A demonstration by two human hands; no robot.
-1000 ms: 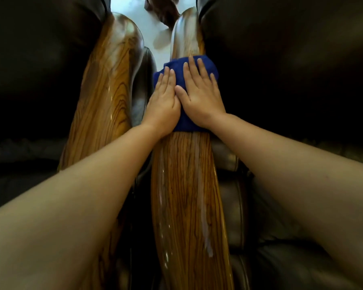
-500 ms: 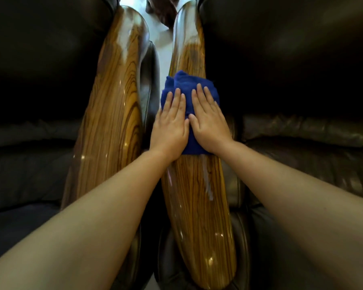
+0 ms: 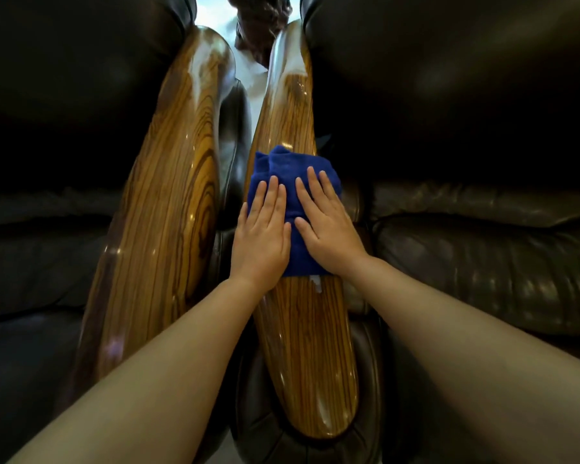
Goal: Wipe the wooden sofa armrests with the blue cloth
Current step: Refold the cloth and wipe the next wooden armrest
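Blue cloth (image 3: 290, 182) lies under both flat, open palms, left hand (image 3: 260, 236) beside right hand (image 3: 325, 226), on the wooden armrest (image 3: 307, 346).

Right wooden armrest (image 3: 307, 356) carries the blue cloth (image 3: 290, 182), folded, lying across its middle w/ both hands flat on top: left hand (image 3: 260, 237) on near-left part, right hand (image 3: 327, 226) on near-right. Left wooden armrest (image 3: 168, 209) just beside it, bare, glossy. Dark leather cushions (image 3: 482, 256) on both sides.
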